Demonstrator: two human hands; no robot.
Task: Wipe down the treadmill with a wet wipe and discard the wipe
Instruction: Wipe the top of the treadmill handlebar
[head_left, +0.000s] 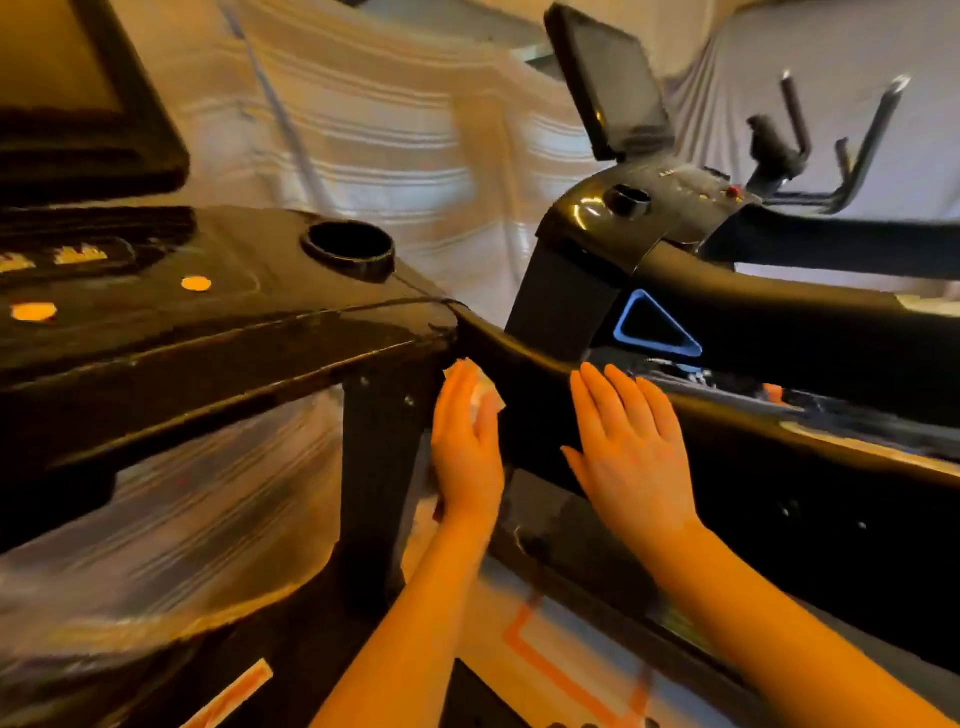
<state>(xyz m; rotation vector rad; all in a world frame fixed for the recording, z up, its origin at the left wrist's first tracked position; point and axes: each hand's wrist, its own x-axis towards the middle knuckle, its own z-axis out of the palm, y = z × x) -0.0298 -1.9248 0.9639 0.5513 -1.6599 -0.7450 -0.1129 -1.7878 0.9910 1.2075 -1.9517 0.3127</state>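
Treadmill (218, 332) handrail (524, 364) between both flat hands, second treadmill (675, 218) beyond

A black treadmill (519, 358) handrail curves beside its console. A crumpled white wet wipe (480, 397), partly hidden, seems pressed against it.

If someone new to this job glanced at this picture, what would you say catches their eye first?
Most likely the two bare hands at centre: the left hand presses a white wet wipe flat against the black treadmill handrail, while the right hand rests open on the same rail beside it. Next come the glowing blue triangle on the neighbouring machine to the right, and the round cup holder in the console at upper left.
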